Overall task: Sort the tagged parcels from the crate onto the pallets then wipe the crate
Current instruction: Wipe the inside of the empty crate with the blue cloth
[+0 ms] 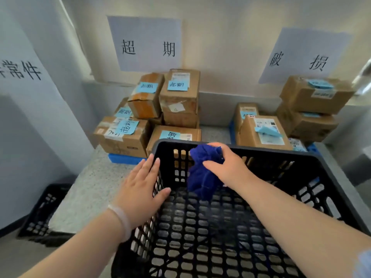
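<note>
Crate (230,227) emptied; right hand (226,165) bunches blue cloth (202,177) against far wall, left hand (140,187) flat, open, bracing left rim. Advise: wipe downward from grip, keep brace.

A blue cloth (202,173) is gripped by the right hand (224,165) against the black crate's (261,227) far wall, while its left rim is pressed by the flat left hand (140,189).
</note>
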